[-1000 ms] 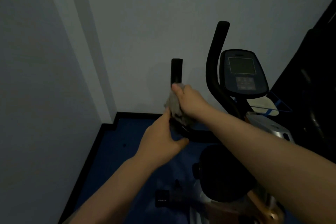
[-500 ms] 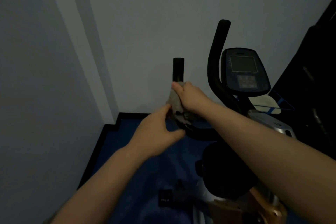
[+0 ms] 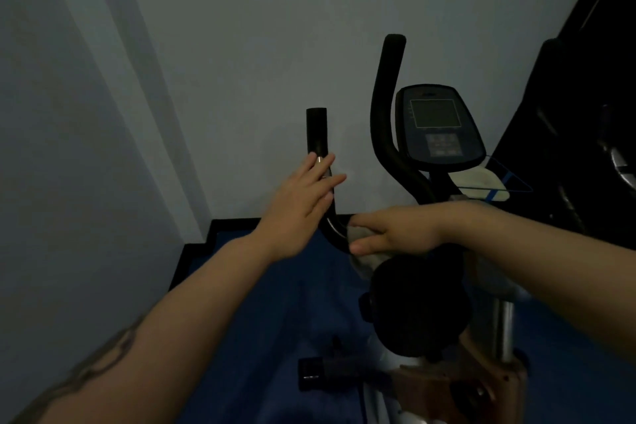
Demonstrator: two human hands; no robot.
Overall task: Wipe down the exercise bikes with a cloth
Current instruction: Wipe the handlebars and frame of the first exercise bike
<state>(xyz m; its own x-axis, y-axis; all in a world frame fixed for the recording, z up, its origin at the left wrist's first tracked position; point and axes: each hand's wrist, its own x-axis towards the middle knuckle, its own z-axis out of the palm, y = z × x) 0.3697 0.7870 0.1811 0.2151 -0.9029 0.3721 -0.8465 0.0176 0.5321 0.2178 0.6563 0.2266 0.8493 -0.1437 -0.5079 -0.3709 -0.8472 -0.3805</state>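
Observation:
An exercise bike stands in a dim corner, with a console between two black handlebars. My left hand lies against the upright left handlebar with straight fingers, just below its foam grip. My right hand grips a grey cloth around the low curved part of that handlebar, where it bends toward the stem. The cloth hangs below my fingers. The right handlebar rises behind my right forearm.
The black saddle sits right under my right forearm. A pedal sticks out low on the left. Grey walls close in at left and behind. A dark machine stands at the right. Blue floor lies below.
My right hand slid the cloth down from the upright part of the left handlebar to its lower bend. My left hand let go below and moved up with fingers straightened.

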